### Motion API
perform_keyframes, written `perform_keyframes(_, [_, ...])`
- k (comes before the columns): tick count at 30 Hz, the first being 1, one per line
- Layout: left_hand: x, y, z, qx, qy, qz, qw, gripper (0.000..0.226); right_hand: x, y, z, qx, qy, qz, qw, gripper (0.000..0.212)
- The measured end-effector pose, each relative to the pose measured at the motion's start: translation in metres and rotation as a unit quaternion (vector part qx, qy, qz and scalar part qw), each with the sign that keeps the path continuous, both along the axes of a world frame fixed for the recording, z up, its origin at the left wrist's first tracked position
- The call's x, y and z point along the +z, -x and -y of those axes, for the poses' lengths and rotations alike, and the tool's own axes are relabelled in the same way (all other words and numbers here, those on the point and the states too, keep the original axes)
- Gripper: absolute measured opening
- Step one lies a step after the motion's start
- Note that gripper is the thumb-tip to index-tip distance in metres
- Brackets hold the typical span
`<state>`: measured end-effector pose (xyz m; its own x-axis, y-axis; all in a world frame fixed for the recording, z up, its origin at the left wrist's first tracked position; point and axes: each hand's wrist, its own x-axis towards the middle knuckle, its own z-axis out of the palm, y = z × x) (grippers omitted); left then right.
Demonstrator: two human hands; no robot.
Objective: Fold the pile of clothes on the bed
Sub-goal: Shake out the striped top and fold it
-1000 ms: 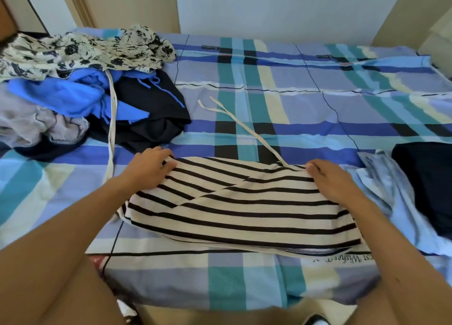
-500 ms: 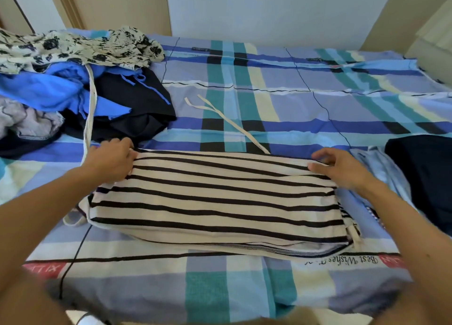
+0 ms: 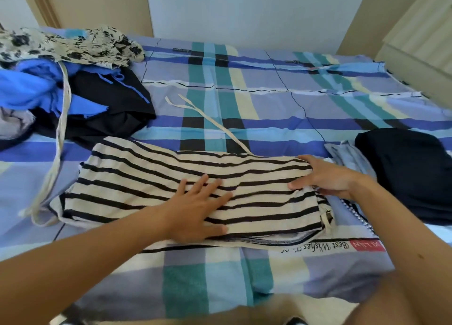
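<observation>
The left grip (image 3: 195,209) has slid from the left edge of the striped top (image 3: 137,178) to its middle.
The bed (image 3: 269,119) carries a loose pile (image 3: 73,85) at its far left. The top is folded into a long band near the front edge, and a dark folded garment (image 3: 403,173) sits beside a pale blue one (image 3: 349,158) at right. The left grip is released, palm flat, fingers spread on the stripes. The right grip (image 3: 327,175) is released too, its straight fingers resting on the top's right end. A cream tie (image 3: 210,119) trails away from the top.
</observation>
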<state>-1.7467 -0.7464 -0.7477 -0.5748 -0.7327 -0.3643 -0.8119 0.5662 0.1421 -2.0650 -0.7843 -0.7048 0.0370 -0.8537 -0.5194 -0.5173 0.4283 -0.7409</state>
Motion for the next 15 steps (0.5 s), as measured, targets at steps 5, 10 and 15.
perform_keyframes(5, [0.03,0.016,0.005,0.134,-0.038,-0.274,0.952,0.051,0.017,-0.023,0.001,-0.056,0.078,0.041,0.995,0.088])
perform_keyframes(10, [0.054,0.037,0.002,0.271,-0.286,-0.539,0.745,0.044,0.035,-0.079,-0.011,-0.036,0.112,0.186,0.975,0.065])
perform_keyframes(15, [0.056,0.023,0.012,0.326,-0.275,-0.614,0.665,0.036,0.042,-0.121,-0.019,0.021,0.032,0.43,0.902,0.071])
